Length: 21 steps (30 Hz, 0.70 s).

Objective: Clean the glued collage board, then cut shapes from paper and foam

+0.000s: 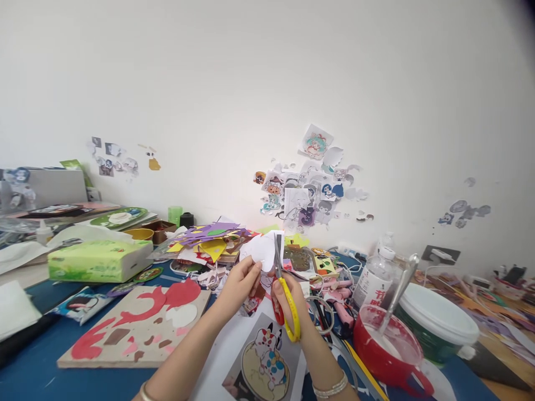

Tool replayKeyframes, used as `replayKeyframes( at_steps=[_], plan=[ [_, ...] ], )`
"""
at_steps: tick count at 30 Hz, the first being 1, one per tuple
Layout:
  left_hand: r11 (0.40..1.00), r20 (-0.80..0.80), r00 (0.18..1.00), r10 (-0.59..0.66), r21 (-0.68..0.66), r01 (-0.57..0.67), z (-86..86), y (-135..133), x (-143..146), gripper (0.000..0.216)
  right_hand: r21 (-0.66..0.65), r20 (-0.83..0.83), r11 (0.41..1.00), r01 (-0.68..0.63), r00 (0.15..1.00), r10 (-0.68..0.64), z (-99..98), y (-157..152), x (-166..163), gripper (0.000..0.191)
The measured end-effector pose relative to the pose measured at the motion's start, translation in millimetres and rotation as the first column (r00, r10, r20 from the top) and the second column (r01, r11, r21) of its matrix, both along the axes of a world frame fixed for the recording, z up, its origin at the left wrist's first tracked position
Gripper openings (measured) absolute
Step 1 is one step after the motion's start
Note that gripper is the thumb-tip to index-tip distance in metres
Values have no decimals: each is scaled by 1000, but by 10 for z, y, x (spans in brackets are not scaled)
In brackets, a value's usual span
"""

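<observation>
Between finger and thumb, my left hand (241, 281) pinches a piece of white paper (262, 249) with faint drawn lines. My right hand (290, 295) grips a pair of scissors (288, 306) with yellow and red handles. Their dark blades point up and lie against the right part of the paper. Below my hands lies a printed sheet (267, 356) showing two cartoon cat-like figures in a round yellow shape. A board (137, 303) with red, white, pink and brown cut pieces lies left of my left forearm.
A green tissue pack (98, 259) stands at left. Coloured paper scraps (215, 236) pile up behind my hands. At right are a red mug (387, 345) with a spoon, a plastic bottle (371, 278) and a white-lidded tub (437, 314). Paper cutouts (307, 195) cover part of the wall.
</observation>
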<state>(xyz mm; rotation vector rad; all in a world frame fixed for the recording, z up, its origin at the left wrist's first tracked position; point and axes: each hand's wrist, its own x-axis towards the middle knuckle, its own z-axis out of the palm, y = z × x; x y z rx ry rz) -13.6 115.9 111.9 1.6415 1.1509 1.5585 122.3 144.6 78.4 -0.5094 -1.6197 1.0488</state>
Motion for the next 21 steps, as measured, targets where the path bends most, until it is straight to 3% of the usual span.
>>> replayKeyframes(
  at_steps=[21],
  plan=[
    [998, 69, 997, 41, 50, -45, 53, -37, -32, 30, -68, 28, 998, -16, 999, 18, -25, 43, 30, 47]
  ],
)
